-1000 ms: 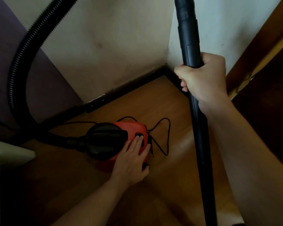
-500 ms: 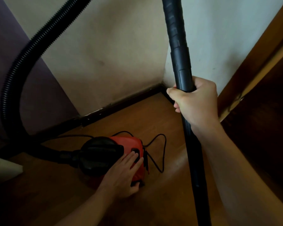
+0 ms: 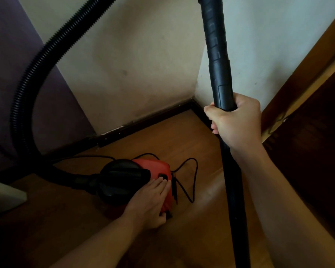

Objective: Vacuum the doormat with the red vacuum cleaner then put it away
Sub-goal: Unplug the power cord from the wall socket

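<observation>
Far left, the black hose (image 3: 27, 89) is arching down into the red vacuum cleaner (image 3: 159, 167), which is sitting on the wooden floor (image 3: 201, 144) near the corner. My left grip (image 3: 151, 202) is lying flat on its body, fingers straight and together, fingertips (image 3: 163, 183) touching the black switch (image 3: 162, 176). It's looking like a switch press, so I'm pushing straight down and steadying the body so it isn't sliding onto the loose cord (image 3: 197, 167). My right grip (image 3: 238, 120) is wrapping round the upright wand (image 3: 219, 60). The doormat isn't showing.

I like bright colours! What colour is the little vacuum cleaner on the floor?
The vacuum cleaner is red with a black round front, clearest in the head view.
</observation>
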